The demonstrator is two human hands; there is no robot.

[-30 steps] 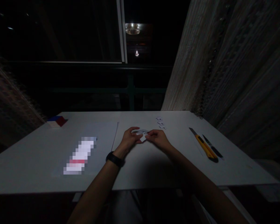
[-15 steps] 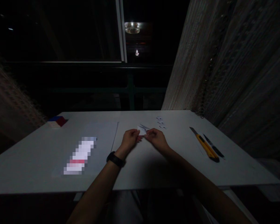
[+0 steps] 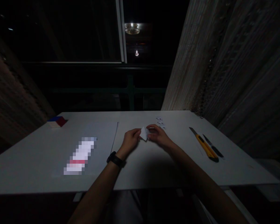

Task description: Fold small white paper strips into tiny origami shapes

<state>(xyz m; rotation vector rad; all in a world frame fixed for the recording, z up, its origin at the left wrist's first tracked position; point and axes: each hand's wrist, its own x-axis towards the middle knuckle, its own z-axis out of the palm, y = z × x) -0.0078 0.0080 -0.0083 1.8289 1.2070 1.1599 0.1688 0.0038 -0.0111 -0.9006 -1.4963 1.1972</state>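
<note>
A small white folded piece of paper [image 3: 144, 133] is pinched between both hands just above the white table [image 3: 154, 161]. My left hand [image 3: 130, 140], with a black watch on its wrist, grips the paper's left side with closed fingers. My right hand [image 3: 158, 136] holds the right side, fingers curled around it. The room is dim.
A yellow utility knife [image 3: 205, 145] and a black pen [image 3: 213, 145] lie at the right. Small paper scraps [image 3: 161, 122] sit behind the hands. A red and blue block [image 3: 57, 121] rests at the far left corner, and a blurred white sheet [image 3: 80, 154] lies at the left.
The paper piece has been turned and folded between the fingers, from a flatter spread shape into a small upright triangle. Both hands stayed in the same spot.
</note>
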